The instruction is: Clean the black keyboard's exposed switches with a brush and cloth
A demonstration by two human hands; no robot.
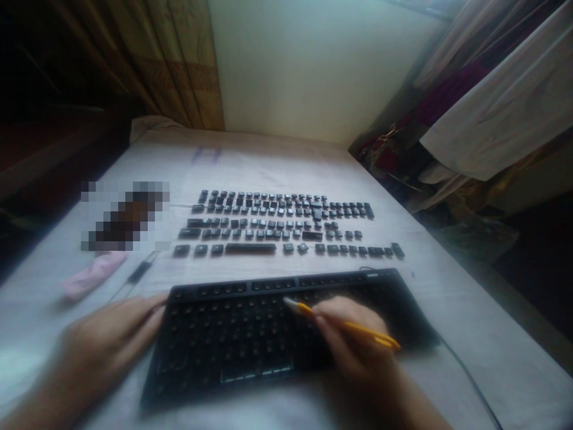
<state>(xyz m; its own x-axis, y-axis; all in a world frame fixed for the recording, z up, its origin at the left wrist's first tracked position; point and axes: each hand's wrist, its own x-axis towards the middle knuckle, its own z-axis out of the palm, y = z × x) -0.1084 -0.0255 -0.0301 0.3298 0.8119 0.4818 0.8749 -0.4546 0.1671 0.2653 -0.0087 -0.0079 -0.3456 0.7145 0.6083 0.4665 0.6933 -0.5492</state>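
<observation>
Right hand [353, 334] grips yellow brush [358, 330], tip over keyboard [250, 334] middle; left hand [102, 346] at keyboard's left edge, grip can't tell.

This is looking like a room in a home. A pale cloth with a purple mark [206, 156] is covering a broad, flat surface [268, 156], its far edge lying close to a plain, light wall [286, 77]. Long patterned curtains [174, 65] are hanging beyond the far left corner. Past the right edge, a white cloth [501, 119] and a purple one [452, 95] are hanging in loose folds like household laundry, with more things bunching beneath them, too dim to name. Light is falling softly on the wall, while both sides of the room are sinking into shadow. A keyboard [268, 328] and its loose keycaps [250, 248] are lying on the cloth-covered surface.
</observation>
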